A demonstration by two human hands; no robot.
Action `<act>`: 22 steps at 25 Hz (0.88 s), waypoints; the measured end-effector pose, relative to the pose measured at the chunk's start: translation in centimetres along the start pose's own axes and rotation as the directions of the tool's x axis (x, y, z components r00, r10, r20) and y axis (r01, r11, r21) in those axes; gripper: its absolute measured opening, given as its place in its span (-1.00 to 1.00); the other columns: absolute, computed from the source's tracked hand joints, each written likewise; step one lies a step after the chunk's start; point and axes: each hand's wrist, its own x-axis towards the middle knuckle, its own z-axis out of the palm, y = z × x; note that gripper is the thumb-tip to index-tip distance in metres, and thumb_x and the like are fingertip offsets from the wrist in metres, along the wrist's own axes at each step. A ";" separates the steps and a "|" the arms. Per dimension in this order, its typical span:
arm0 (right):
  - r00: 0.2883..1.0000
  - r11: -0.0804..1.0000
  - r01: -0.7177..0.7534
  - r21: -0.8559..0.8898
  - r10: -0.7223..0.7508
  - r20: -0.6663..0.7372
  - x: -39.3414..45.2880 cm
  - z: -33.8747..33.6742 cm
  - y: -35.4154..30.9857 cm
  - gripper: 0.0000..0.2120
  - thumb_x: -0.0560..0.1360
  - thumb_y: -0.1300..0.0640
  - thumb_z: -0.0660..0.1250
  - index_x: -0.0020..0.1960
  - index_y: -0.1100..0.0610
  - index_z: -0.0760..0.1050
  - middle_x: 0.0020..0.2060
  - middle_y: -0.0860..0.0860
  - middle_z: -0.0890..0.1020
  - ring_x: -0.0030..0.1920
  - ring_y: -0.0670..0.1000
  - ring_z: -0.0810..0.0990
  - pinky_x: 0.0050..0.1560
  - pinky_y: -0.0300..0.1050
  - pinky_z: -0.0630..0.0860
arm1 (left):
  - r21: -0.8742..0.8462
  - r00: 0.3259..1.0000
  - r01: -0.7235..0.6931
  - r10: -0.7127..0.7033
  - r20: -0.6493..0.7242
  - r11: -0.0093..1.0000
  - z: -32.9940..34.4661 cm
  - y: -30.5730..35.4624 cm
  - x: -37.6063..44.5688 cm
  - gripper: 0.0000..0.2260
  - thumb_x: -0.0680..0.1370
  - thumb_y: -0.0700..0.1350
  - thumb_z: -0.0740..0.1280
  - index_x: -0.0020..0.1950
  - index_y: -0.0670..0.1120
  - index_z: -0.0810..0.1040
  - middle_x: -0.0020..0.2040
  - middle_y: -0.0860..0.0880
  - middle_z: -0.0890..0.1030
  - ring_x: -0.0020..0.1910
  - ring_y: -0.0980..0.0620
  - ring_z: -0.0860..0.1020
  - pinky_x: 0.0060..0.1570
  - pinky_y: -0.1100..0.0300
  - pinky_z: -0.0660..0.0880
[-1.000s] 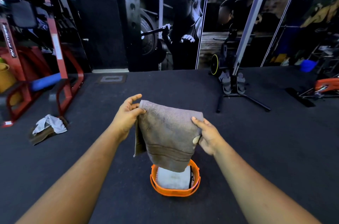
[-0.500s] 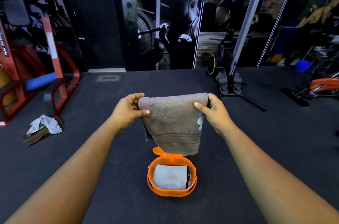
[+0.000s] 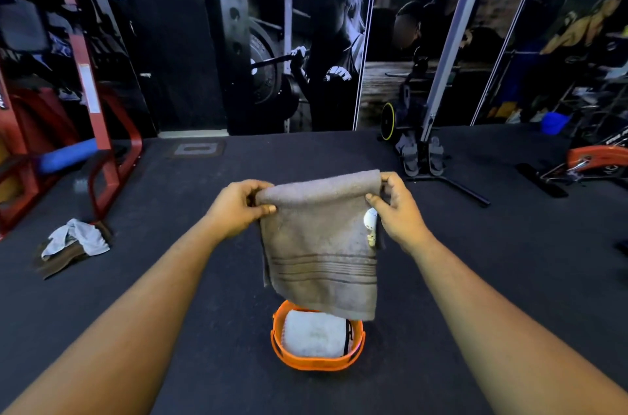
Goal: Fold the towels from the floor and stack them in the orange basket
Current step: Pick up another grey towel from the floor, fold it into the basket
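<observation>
Since a second ago both hands have risen and levelled the grey towel point(image 3: 321, 244), squaring its top fold. Nearest, the orange basket point(image 3: 317, 362) sits on the floor with a white folded towel point(image 3: 314, 334) inside, right under the hanging hem. Above it, the left hand point(image 3: 238, 207) and right hand point(image 3: 396, 210) each pinch a top corner. Soft, light terry; corners are probably the best hold. Farther left, crumpled towels point(image 3: 73, 243) await.
</observation>
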 end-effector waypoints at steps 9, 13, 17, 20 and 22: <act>0.977 0.818 -0.129 0.560 0.203 -0.072 1.7 2.5 -2.2 -0.77 0.62 0.35 0.30 0.16 0.12 0.34 -0.13 0.01 0.61 -0.13 -0.02 0.62 -0.15 -0.11 0.61 | -0.683 0.990 -0.040 -0.065 -0.127 0.729 1.9 -0.3 0.6 -0.47 0.47 -0.08 0.55 0.39 -0.01 0.45 0.29 -0.07 0.56 0.28 0.00 0.57 0.21 0.07 0.60; 0.936 0.753 -0.200 0.627 0.337 -0.105 2.7 2.9 -3.1 -0.73 0.64 0.18 0.34 0.31 0.17 0.43 -0.04 0.05 0.66 -0.06 0.02 0.66 -0.12 -0.11 0.63 | -0.736 0.952 0.301 -0.227 0.203 0.606 6.5 -2.0 -0.3 -0.64 0.53 -0.03 0.49 0.25 -0.17 0.63 0.16 -0.19 0.71 0.24 -0.23 0.63 0.31 -0.30 0.50; 0.804 0.767 -0.593 0.243 0.547 0.236 -0.9 2.5 1.3 -0.78 0.60 -0.06 0.33 0.13 0.05 0.55 -0.11 -0.07 0.72 -0.06 -0.04 0.65 -0.14 -0.19 0.56 | -0.735 0.919 0.333 -0.378 0.111 0.591 6.7 -0.9 1.0 -0.69 0.67 0.09 0.30 0.21 -0.11 0.66 0.08 -0.12 0.74 0.10 -0.10 0.71 0.09 -0.02 0.64; 0.784 0.770 -0.605 0.200 0.534 0.317 -3.6 5.1 5.7 -0.84 0.52 0.27 0.45 0.02 0.12 0.52 -0.17 -0.06 0.71 -0.09 -0.03 0.65 -0.15 -0.24 0.57 | -0.643 0.882 0.426 -0.452 0.136 0.637 6.9 -3.1 2.3 -0.65 0.68 0.15 0.25 0.18 -0.09 0.66 0.02 -0.08 0.74 0.02 -0.06 0.72 -0.04 0.10 0.66; 0.823 0.745 -0.561 0.361 0.549 0.148 -3.5 6.6 7.6 -0.76 0.54 0.35 0.40 0.13 0.11 0.54 -0.05 -0.02 0.73 -0.04 -0.03 0.71 -0.12 -0.23 0.61 | -0.660 0.809 0.528 -0.553 0.200 0.534 8.1 -5.9 2.5 -0.63 0.67 0.16 0.27 0.25 -0.09 0.62 0.03 -0.11 0.75 0.02 -0.11 0.73 0.03 -0.03 0.67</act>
